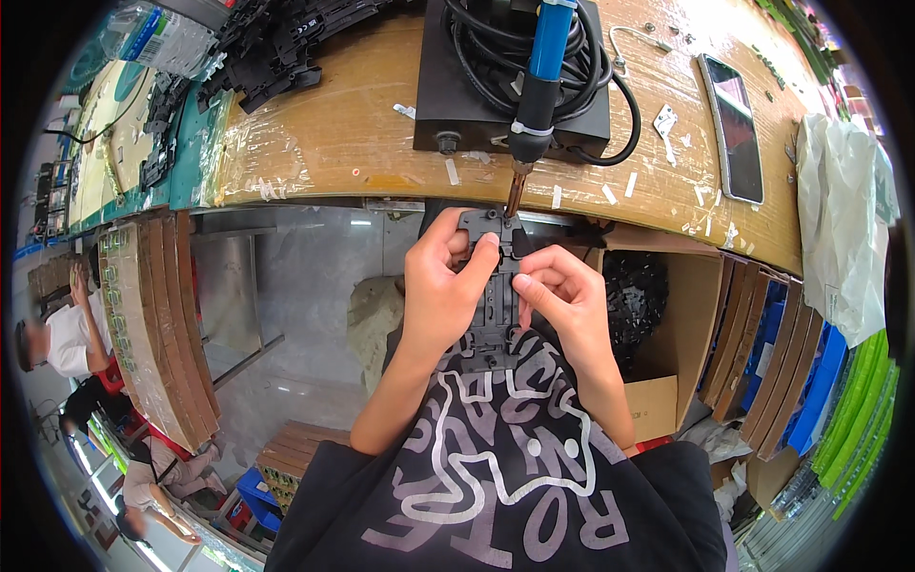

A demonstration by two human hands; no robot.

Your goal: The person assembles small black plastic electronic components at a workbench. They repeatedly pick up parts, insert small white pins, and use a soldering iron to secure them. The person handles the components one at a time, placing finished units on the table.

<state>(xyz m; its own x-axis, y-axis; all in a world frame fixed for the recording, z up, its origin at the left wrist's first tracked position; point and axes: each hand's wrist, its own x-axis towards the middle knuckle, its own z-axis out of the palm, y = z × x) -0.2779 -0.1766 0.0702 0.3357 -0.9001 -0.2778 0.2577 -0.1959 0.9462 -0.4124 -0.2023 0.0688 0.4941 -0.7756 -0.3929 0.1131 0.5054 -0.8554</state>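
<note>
A long black moulded plastic part (493,303) is held upright in front of my chest, below the table's edge. My left hand (448,272) grips its upper left side, the thumb lying across its face. At the right edge, my right hand (564,294) is closed, thumb and forefinger pinched at the part; anything small between them is hidden. Above, a blue and black soldering iron (545,57) points down, cable ties around it. Its copper-coloured tip reaches the part's top end; whether it touches cannot be made out.
A black box (457,129) with a coiled cable stands on the wooden table (315,143). A phone (734,129) and a plastic bag (839,229) are at right. More black parts (276,43) lie far left. Below right, a carton (686,334) holds small black pieces. Other people work at left.
</note>
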